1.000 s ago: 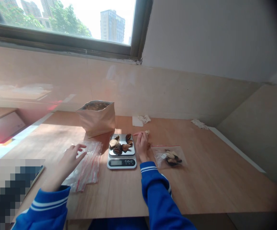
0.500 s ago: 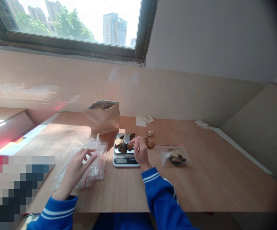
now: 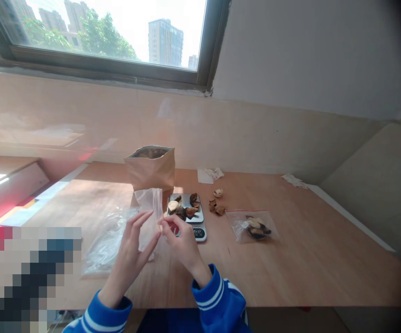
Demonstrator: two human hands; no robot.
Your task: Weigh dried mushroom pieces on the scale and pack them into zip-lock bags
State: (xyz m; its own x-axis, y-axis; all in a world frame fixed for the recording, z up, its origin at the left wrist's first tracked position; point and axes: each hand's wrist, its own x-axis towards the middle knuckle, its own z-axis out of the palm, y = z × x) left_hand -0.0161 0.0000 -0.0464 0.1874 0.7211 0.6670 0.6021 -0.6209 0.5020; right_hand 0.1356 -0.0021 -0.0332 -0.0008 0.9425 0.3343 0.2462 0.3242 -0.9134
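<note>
My right hand (image 3: 182,245) pinches the edge of a clear zip bag (image 3: 148,202) standing up in front of the scale. My left hand (image 3: 131,247) is beside the bag with thumb and fingers apart; whether its fingertips touch the plastic is unclear. Just beyond my right hand sits a kitchen scale (image 3: 200,232), its display partly covered. Several dried, curled brown and pale pieces (image 3: 191,212), resembling dried mushrooms, lie on its metal plate. More clear bags (image 3: 108,247) are spread on the table left of my left hand.
An open brown paper pouch (image 3: 152,172) stands behind the scale. Right of the scale lie a few loose dried pieces (image 3: 216,208) and a filled zip bag (image 3: 254,226). Crumpled tissue (image 3: 215,173) rests near the wall, below the window (image 3: 117,32).
My right hand has left the dried pieces on the scale and come down-left to the clear bag. The bag has been lifted from the pile, and my left hand has moved right.
</note>
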